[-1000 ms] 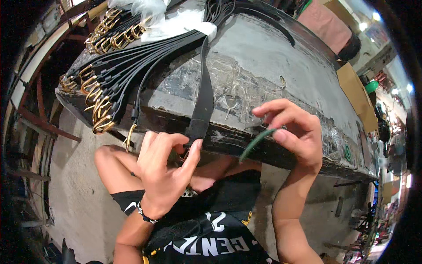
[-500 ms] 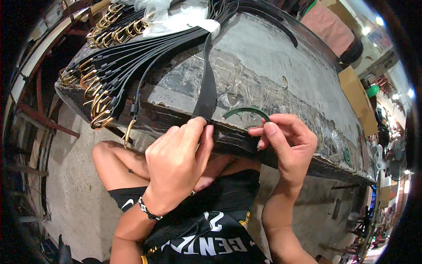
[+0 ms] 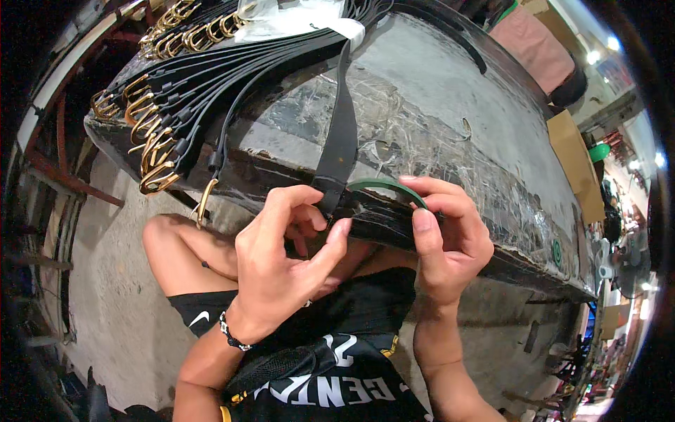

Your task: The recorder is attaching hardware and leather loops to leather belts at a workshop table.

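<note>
A black belt [image 3: 339, 144] comes down from the bundle to the near edge of the table, its end hanging over. Beside that end my left hand [image 3: 285, 243] has its thumb and forefinger spread apart, the fingertips close against the belt; whether they touch it is hard to tell. My right hand [image 3: 453, 243] pinches a thin, curved green strip [image 3: 380, 182] between thumb and fingers. The strip arches leftward, and its far end meets the belt near the table edge.
Several black belts [image 3: 232, 67] with gold buckles [image 3: 156, 176] fan out at the left, gathered by a white band [image 3: 348, 29]. Clear plastic [image 3: 281, 20] lies behind them. The worn table [image 3: 436, 91] has a rough front edge. Cardboard [image 3: 575, 165] stands at the right.
My left hand has loosened from the belt end, its thumb and forefinger moving apart. My right hand has shifted left, bringing the green strip up to the belt.
</note>
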The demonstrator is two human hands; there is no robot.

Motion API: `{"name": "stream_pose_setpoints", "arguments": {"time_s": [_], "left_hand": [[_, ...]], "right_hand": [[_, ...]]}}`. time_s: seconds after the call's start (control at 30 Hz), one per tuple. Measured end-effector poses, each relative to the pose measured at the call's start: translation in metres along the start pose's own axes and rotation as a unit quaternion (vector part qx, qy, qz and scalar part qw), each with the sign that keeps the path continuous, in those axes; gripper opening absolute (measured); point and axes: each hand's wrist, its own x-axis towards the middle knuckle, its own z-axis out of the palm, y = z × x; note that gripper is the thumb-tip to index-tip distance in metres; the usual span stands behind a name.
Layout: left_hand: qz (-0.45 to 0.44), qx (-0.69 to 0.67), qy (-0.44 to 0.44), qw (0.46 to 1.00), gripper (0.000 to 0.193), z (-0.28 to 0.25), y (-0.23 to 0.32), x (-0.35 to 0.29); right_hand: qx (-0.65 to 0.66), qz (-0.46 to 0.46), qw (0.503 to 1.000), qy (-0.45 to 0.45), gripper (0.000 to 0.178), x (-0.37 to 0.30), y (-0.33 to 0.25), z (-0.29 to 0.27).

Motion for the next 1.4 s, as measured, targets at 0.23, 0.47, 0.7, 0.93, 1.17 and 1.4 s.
{"name": "stream_pose_setpoints", "arguments": {"time_s": [0.23,0.47,0.7,0.93,1.17,1.4], "left_hand": [[0.149,0.138,0.005,0.979,0.02,0.002,-0.01,0.008],[0.096,0.065,0.008,0.993,0.01,0.0,-0.01,0.003],[0.098,0.062,0.01,0.993,0.008,-0.001,-0.011,0.003],[0.092,0.054,0.008,0.994,0.007,-0.003,-0.01,0.002],[-0.051,-0.126,0.031,0.99,0.038,-0.001,-0.005,-0.001],[-0.119,-0.156,0.021,0.98,0.026,-0.003,-0.001,0.003]], "right_hand": [[-0.041,-0.031,0.999,-0.012,0.009,-0.002,0.003,0.001],[-0.078,-0.053,0.995,-0.038,0.011,0.0,0.004,-0.001],[-0.1,-0.071,0.991,-0.049,0.012,0.001,0.003,-0.001],[-0.104,-0.062,0.991,-0.051,0.012,0.001,0.001,-0.001],[-0.029,-0.023,0.999,-0.015,0.009,0.002,-0.001,0.002],[0.004,-0.041,0.999,-0.024,0.01,0.009,0.0,0.018]]}}
